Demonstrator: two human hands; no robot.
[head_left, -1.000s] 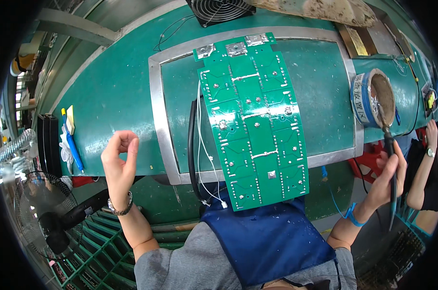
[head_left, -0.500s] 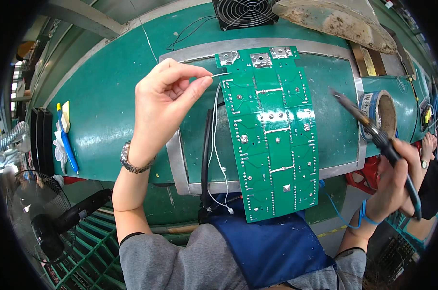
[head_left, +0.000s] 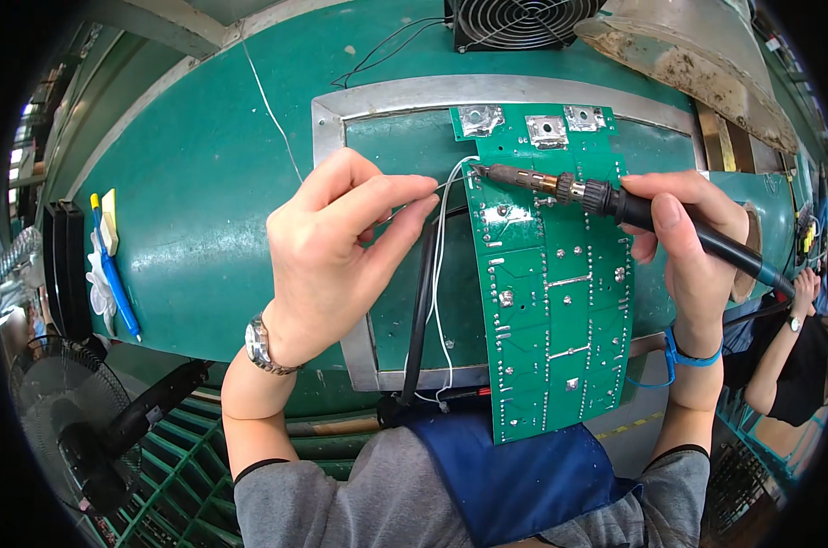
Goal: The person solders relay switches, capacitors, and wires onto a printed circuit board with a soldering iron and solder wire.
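Note:
A long green circuit board (head_left: 569,315) lies over a metal frame (head_left: 524,87), its solder joints facing up and its near end overhanging my blue apron. Between thumb and fingertips, my left hand (head_left: 341,242) pinches thin solder wire (head_left: 272,114), whose free end points at the board's upper left edge. My right hand (head_left: 702,242) is wrapped round the dark handle of a soldering iron (head_left: 606,196). The iron's tip rests at or just above that same edge, where the solder end meets it. White wires (head_left: 440,274) leave the board there and hang along its left side.
At the back stands a black fan (head_left: 524,23), beside a stained, curved translucent hood (head_left: 697,68). A blue pen (head_left: 117,283) lies at the left of the green table. A tape roll is partly hidden behind my right hand. Another person's hand (head_left: 805,292) shows far right.
The soldering iron has swung in from the right, its tip now at the board's upper left edge. My left hand stays pinched near that edge. The whole view has shifted slightly.

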